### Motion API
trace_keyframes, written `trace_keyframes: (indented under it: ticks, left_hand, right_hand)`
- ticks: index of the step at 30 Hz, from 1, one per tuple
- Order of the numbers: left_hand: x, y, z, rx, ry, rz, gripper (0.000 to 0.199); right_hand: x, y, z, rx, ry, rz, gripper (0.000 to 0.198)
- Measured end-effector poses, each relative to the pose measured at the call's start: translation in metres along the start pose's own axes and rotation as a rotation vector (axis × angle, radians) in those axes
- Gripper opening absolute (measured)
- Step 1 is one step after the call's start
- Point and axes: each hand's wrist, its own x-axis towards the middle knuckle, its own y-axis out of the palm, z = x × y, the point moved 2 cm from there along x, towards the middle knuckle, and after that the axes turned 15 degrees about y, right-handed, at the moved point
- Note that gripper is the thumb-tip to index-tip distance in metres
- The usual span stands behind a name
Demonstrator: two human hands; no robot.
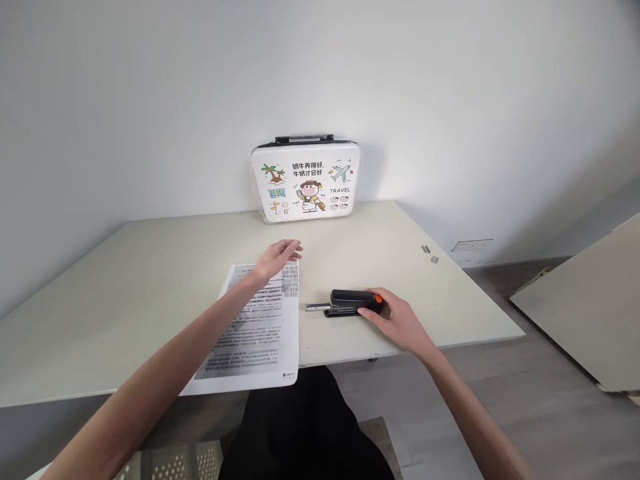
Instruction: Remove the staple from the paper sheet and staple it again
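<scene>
My right hand [397, 320] is wrapped round the back end of a black stapler [353, 298] with an orange part near the fingers. The stapler lies on the table, and its metal staple tray [317, 307] sticks out at the left end. Over the top edge of a printed sheet of paper [260, 333], my left hand [280, 259] is curled with its fingers drawn together. Whether anything is between those fingers is hidden. The sheet lies left of the stapler and overhangs the table's front edge.
A white carry case [307, 183] with cartoon prints stands against the wall at the back of the pale table [150, 280]. Small grey staple strips [426, 249] lie near the right edge. A wall socket [473, 245] and a pale panel [590, 313] are at the right.
</scene>
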Motion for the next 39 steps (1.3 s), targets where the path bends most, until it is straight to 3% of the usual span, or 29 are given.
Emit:
trace_keyframes:
  ticks: [4,6,11,17,33,39]
  left_hand:
    - [-0.04,0.017,-0.028,-0.61,-0.215,-0.064,0.042]
    - [-0.058,0.023,-0.039,-0.741,-0.335,-0.111,0.034]
    - [-0.084,0.026,-0.059,-0.731,-0.395,-0.163,0.036]
    - [-0.097,0.015,-0.073,-0.756,-0.408,-0.148,0.033]
    - [-0.101,0.025,-0.066,-0.78,-0.383,-0.146,0.021]
    - [-0.103,0.029,-0.071,-0.741,-0.316,-0.134,0.029]
  right_hand:
    - [-0.003,-0.003,0.002,-0.004,-0.029,-0.006,0.041]
    - [-0.005,-0.004,0.003,-0.007,-0.045,-0.012,0.04]
    - [-0.006,-0.004,0.004,-0.02,-0.104,-0.028,0.04]
    - [-0.006,-0.002,0.006,0.005,-0.113,-0.013,0.041]
    - [-0.005,-0.002,0.002,-0.01,-0.1,-0.015,0.039]
    - [-0.005,-0.002,0.003,-0.005,-0.086,-0.013,0.04]
